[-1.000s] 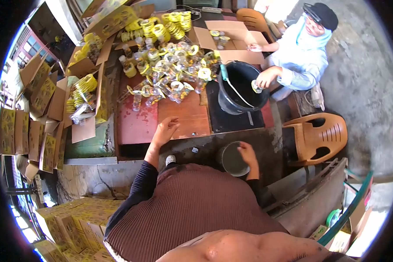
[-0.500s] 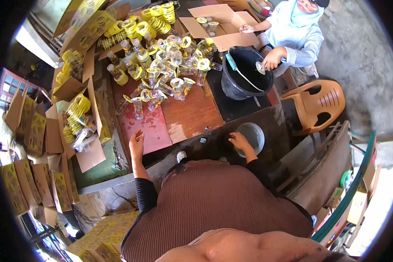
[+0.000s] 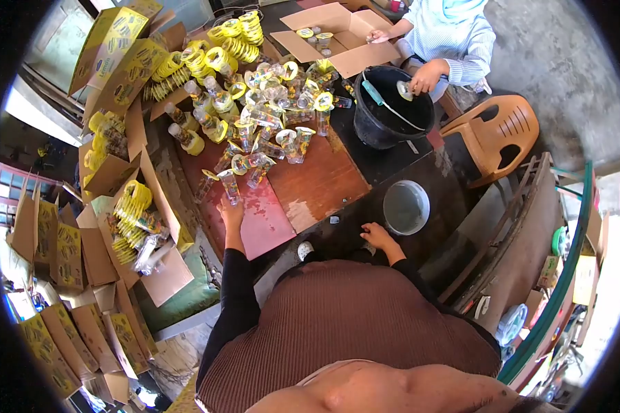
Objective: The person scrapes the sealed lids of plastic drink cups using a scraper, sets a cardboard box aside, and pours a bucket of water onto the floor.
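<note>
My left hand (image 3: 232, 219) reaches over the pink part of the table, its fingers about the near end of a clear plastic cup (image 3: 230, 187) with a yellow-edged top. That cup lies at the near edge of a heap of similar cups (image 3: 262, 113). Over the table's dark near edge, my right hand (image 3: 380, 236) hangs with loosely bent fingers, and I see nothing in it. Close to its right stands a round tub (image 3: 422, 205), apart from the fingers.
Stacks of yellow rings (image 3: 194, 60) stand behind the cups. A black bucket (image 3: 375, 131) is at the right, where another person's hand (image 3: 428, 76) holds a cup. Open cartons (image 3: 169, 272) crowd the left; another carton (image 3: 355, 62) is at the back. An orange chair (image 3: 486, 138) stands right.
My left hand has moved forward to the plastic cup. My right hand stays low near the tub, now farther from it. The whole view has shifted slightly.
</note>
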`<act>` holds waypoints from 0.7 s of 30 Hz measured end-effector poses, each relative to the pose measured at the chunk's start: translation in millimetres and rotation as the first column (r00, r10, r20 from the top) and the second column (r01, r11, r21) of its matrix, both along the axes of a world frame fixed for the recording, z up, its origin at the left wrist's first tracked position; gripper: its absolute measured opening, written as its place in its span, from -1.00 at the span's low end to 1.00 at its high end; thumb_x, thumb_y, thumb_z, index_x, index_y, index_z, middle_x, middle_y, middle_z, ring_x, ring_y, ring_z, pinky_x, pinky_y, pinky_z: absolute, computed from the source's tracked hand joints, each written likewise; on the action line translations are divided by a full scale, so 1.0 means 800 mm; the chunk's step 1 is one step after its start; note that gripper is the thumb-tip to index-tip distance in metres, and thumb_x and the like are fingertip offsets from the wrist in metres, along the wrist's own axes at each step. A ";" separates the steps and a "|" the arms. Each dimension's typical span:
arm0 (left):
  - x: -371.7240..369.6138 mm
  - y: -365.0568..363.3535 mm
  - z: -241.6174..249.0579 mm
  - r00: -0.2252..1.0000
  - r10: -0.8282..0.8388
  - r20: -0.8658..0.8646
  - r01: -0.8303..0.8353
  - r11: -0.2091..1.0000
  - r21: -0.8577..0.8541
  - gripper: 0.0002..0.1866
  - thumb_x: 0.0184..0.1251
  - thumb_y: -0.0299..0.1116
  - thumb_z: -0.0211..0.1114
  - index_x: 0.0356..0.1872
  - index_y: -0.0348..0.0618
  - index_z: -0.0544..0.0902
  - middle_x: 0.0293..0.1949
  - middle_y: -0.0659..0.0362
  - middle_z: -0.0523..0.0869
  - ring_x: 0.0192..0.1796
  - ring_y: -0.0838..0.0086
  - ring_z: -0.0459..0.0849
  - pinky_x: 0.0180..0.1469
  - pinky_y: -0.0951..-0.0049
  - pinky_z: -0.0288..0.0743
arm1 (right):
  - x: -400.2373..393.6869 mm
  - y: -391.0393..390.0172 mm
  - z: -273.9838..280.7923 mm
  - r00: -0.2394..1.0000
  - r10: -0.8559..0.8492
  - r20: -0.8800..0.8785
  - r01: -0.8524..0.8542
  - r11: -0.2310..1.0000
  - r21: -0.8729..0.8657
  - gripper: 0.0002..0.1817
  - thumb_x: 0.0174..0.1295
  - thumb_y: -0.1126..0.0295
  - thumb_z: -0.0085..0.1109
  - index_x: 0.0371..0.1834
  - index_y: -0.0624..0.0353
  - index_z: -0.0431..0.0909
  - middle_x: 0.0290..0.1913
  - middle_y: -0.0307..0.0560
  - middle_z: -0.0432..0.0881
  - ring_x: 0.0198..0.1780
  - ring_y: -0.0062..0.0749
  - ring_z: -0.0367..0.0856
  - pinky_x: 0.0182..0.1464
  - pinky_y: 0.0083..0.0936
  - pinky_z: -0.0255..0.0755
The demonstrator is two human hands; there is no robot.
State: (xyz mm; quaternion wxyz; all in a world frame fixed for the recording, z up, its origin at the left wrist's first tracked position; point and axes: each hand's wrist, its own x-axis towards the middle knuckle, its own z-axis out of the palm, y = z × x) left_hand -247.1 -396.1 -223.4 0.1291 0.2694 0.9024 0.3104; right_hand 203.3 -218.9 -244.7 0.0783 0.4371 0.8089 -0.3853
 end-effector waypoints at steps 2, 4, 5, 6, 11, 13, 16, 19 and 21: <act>-0.005 0.013 -0.011 0.970 0.224 0.093 -0.221 0.975 -0.035 -0.14 0.05 -0.12 0.38 0.35 -0.29 0.22 0.18 -0.38 0.36 0.23 -0.21 0.35 0.26 0.04 0.31 | 0.007 -0.009 -0.003 1.000 -0.018 0.014 0.018 1.000 -0.002 -0.57 0.17 0.27 0.24 0.08 0.24 0.54 -0.07 0.11 0.60 0.03 -0.05 0.57 0.10 -0.27 0.44; -0.026 0.019 -0.051 0.973 0.217 0.077 -0.214 0.976 -0.046 -0.08 0.03 -0.10 0.39 0.37 -0.31 0.17 0.21 -0.44 0.28 0.22 -0.25 0.33 0.27 0.04 0.30 | 0.016 -0.014 -0.012 0.998 -0.051 0.048 0.050 0.999 0.019 -0.57 0.17 0.27 0.25 0.06 0.27 0.55 -0.06 0.12 0.61 0.01 -0.05 0.58 0.08 -0.27 0.45; -0.033 0.022 -0.067 0.974 0.219 0.061 -0.216 0.975 -0.062 -0.03 0.01 -0.07 0.40 0.39 -0.33 0.12 0.23 -0.51 0.19 0.22 -0.29 0.32 0.28 0.04 0.29 | 0.016 -0.016 -0.004 0.997 -0.058 0.050 0.057 0.998 0.024 -0.57 0.17 0.27 0.25 0.06 0.27 0.55 -0.06 0.12 0.61 0.01 -0.05 0.58 0.08 -0.27 0.45; -0.035 0.028 -0.072 0.975 0.212 0.063 -0.209 0.976 -0.057 -0.03 0.01 -0.07 0.40 0.39 -0.33 0.12 0.23 -0.51 0.19 0.22 -0.29 0.32 0.28 0.04 0.29 | 0.019 -0.017 0.004 0.995 -0.065 0.071 0.066 0.998 -0.013 -0.57 0.19 0.27 0.24 0.08 0.28 0.54 -0.02 0.17 0.59 0.05 0.01 0.57 0.11 -0.24 0.43; -0.048 0.055 -0.065 0.995 0.091 0.045 -0.093 0.994 0.055 -0.06 0.02 -0.06 0.42 0.34 -0.41 0.19 0.22 -0.46 0.27 0.25 -0.23 0.31 0.28 0.04 0.28 | 0.015 -0.030 0.022 0.994 -0.083 0.075 0.083 0.996 0.013 -0.57 0.21 0.29 0.23 0.08 0.33 0.54 -0.04 0.23 0.61 0.04 0.06 0.59 0.11 -0.21 0.44; -0.059 0.063 -0.085 0.996 0.079 0.049 -0.084 0.990 0.112 -0.08 0.03 -0.10 0.43 0.33 -0.41 0.21 0.21 -0.43 0.30 0.25 -0.21 0.31 0.29 0.03 0.28 | 0.007 -0.031 0.031 0.988 -0.102 0.119 0.111 0.991 -0.072 -0.56 0.21 0.28 0.22 0.10 0.31 0.53 -0.02 0.20 0.60 0.09 0.04 0.55 0.14 -0.21 0.41; -0.056 0.062 -0.082 0.996 0.084 0.041 -0.090 0.980 0.180 -0.13 0.03 -0.17 0.44 0.32 -0.40 0.24 0.21 -0.35 0.35 0.26 -0.18 0.32 0.30 0.02 0.26 | -0.001 -0.034 0.028 0.991 -0.070 0.111 0.073 0.997 -0.026 -0.55 0.22 0.27 0.21 0.12 0.28 0.52 0.01 0.17 0.59 0.13 0.02 0.51 0.17 -0.21 0.39; -0.034 0.048 -0.070 0.996 0.085 0.005 -0.084 0.974 0.210 -0.19 0.05 -0.22 0.43 0.30 -0.37 0.27 0.21 -0.26 0.39 0.27 -0.17 0.32 0.32 0.00 0.23 | -0.007 -0.033 0.027 0.993 -0.042 0.107 0.049 0.997 -0.057 -0.56 0.22 0.25 0.19 0.12 0.25 0.52 0.04 0.16 0.56 0.15 0.01 0.48 0.18 -0.21 0.37; -0.019 0.036 -0.078 0.997 0.074 -0.020 -0.067 0.971 0.229 -0.22 0.06 -0.23 0.42 0.29 -0.36 0.30 0.21 -0.23 0.41 0.27 -0.16 0.32 0.34 0.00 0.22 | -0.003 -0.031 0.014 0.996 -0.033 0.085 0.034 0.999 -0.012 -0.56 0.20 0.25 0.22 0.11 0.23 0.53 0.00 0.15 0.57 0.09 -0.01 0.53 0.14 -0.24 0.41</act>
